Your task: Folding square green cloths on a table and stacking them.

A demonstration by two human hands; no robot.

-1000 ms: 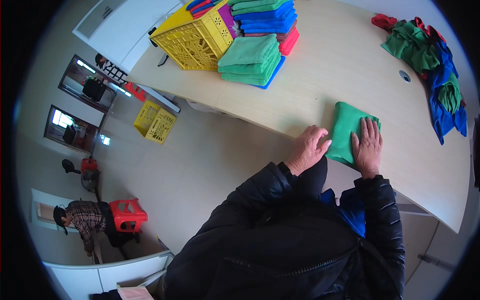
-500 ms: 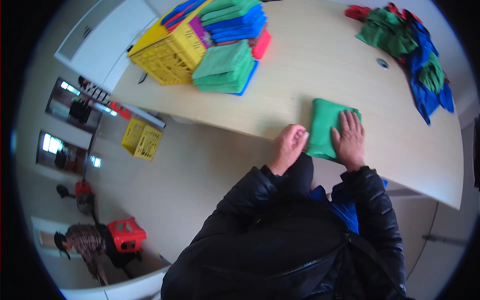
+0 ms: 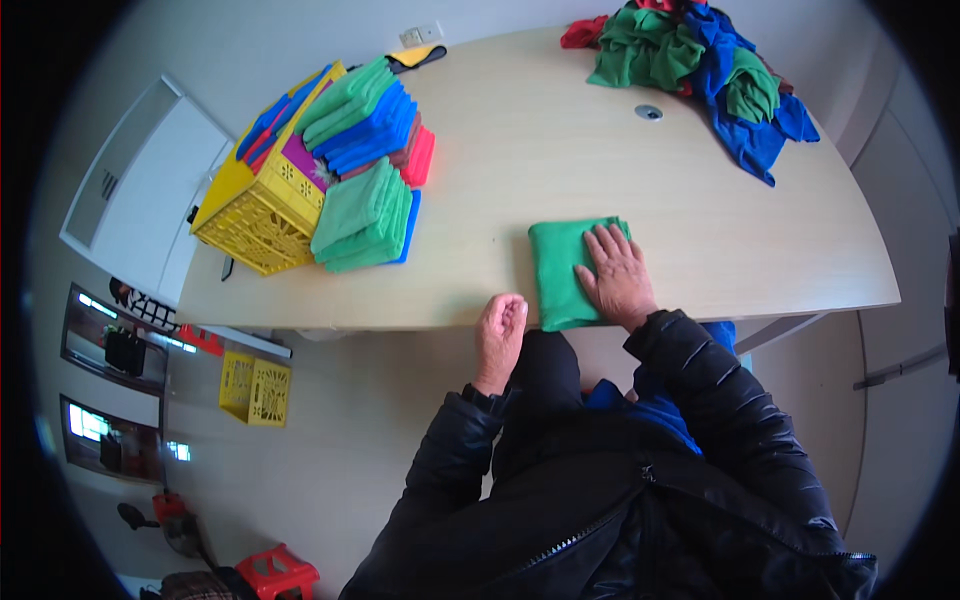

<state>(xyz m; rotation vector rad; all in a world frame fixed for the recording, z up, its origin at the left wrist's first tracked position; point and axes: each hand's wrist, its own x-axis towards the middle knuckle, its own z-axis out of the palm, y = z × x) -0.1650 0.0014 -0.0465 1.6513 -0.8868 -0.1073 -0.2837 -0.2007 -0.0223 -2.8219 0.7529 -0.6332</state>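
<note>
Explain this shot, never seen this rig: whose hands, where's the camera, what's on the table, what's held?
No machine here, just a person's two bare hands. The view comes from the left one of two fisheye cameras worn on the head, looking down; that lens bends straight edges. Picture left is the person's left.

The right hand lies flat on a folded green cloth near the table's front edge. The left hand is curled, just left of that cloth; nothing shows in it, though its inside is hidden.

Also on the table: a yellow crate at left, folded stacks in green, blue and red beside it, and a loose heap of cloths at the far right.
</note>
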